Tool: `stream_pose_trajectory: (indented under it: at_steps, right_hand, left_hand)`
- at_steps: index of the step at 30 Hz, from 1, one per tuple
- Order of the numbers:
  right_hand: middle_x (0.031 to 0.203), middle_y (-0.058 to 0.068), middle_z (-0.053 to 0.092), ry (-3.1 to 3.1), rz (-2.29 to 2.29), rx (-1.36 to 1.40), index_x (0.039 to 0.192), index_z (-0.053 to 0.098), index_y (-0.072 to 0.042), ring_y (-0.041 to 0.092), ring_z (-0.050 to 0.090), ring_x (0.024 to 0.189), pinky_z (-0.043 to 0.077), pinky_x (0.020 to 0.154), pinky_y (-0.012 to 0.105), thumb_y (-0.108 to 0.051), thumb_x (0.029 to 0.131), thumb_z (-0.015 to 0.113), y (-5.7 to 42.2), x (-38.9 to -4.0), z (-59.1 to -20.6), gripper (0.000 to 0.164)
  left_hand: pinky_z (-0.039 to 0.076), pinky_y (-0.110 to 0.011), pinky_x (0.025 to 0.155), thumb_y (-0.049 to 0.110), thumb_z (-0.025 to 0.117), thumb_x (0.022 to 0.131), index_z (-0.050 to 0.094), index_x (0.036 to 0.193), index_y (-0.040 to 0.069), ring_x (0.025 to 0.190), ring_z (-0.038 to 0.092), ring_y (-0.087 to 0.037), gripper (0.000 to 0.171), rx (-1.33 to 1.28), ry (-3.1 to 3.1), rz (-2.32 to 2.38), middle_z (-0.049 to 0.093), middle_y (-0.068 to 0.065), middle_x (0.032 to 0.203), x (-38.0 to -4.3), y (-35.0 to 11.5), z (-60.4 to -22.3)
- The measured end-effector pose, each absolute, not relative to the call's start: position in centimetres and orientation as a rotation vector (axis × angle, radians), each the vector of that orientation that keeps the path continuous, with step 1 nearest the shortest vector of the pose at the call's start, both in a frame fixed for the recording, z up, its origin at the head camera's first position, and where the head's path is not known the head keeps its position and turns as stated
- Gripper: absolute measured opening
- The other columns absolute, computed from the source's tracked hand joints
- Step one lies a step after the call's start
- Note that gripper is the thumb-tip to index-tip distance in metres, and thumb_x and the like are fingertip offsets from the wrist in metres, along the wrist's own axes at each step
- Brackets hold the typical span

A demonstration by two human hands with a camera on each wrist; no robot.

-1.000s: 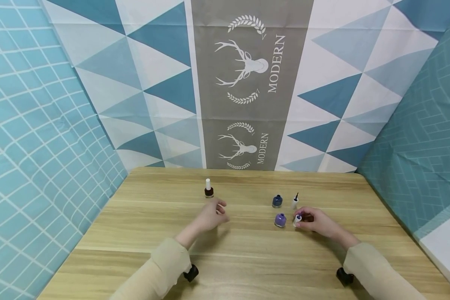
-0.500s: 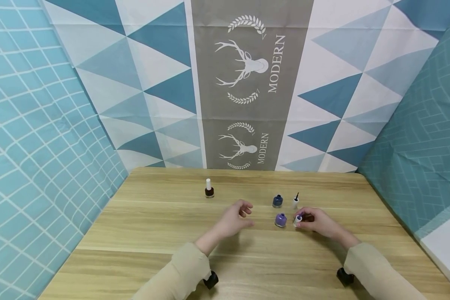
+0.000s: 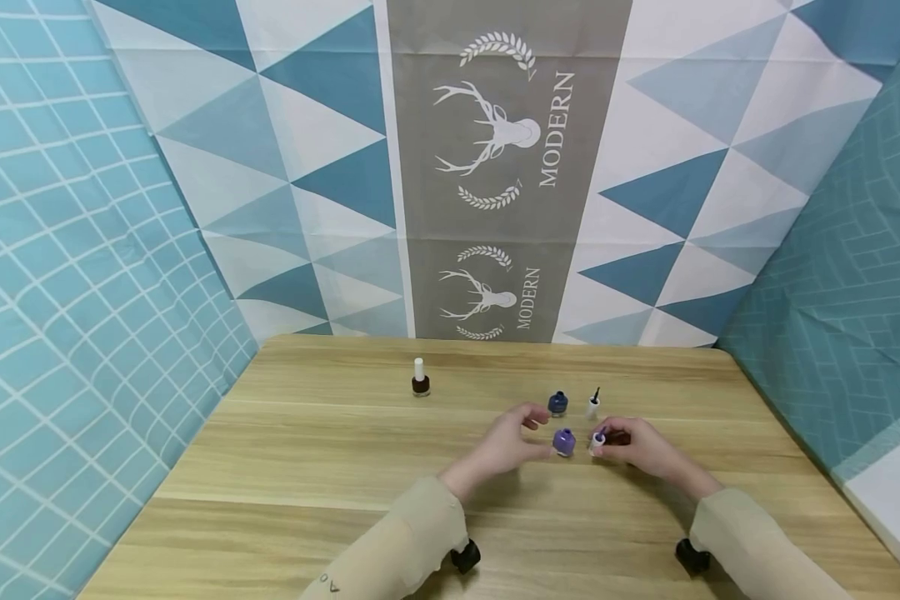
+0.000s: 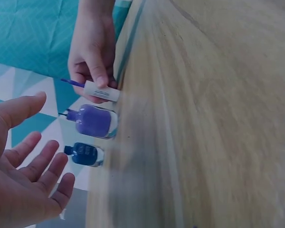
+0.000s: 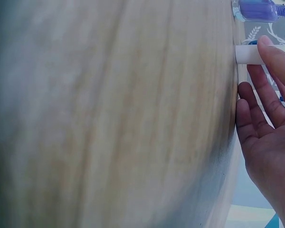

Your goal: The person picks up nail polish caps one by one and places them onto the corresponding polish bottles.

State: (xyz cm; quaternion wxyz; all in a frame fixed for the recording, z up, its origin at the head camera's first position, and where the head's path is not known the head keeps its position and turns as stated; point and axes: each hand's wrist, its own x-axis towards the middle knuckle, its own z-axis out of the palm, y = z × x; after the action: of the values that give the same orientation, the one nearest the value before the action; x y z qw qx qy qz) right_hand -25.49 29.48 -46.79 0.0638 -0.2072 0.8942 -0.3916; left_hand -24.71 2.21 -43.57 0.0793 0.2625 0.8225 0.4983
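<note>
My right hand [image 3: 637, 447] pinches a white nail polish cap [image 4: 103, 91] between thumb and fingers. The cap stands on the table with its purple brush pointing up. Just left of it stands an uncapped purple nail polish bottle [image 3: 563, 443]. My left hand [image 3: 506, 442] is beside that bottle on its left, fingers spread apart in the left wrist view and holding nothing; I see no contact with the bottle. Behind the purple one stands an uncapped dark blue nail polish bottle [image 4: 85, 154]. A second white cap [image 3: 592, 408], its dark brush upward, stands to the right of the blue bottle.
A dark nail polish bottle with a white cap [image 3: 420, 382] stands farther back on the left. The wooden table [image 3: 285, 450] ends at patterned cloth walls behind and to both sides. A white surface [image 3: 888, 492] lies past the right edge.
My left hand has moved right across the table, from near the dark capped bottle to beside the purple bottle. The right hand stays in place, holding the cap.
</note>
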Motion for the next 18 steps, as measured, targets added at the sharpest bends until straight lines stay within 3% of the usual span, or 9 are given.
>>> stream_pose_trajectory:
  at_steps: [18]
  right_hand:
    - [0.101,0.002,0.066,2.700,-1.187,-0.618,0.102,0.066,-0.011,0.011,0.059,0.090,0.049,0.076,0.024,-0.027,0.087,0.068,29.4,-25.4,-46.6,0.022]
  left_hand:
    - [0.044,-0.030,0.095,0.016,0.080,0.075,0.059,0.122,0.004,0.110,0.056,-0.023,0.052,0.762,2.354,1.495,0.063,-0.006,0.118,-27.2,4.2,-45.9]
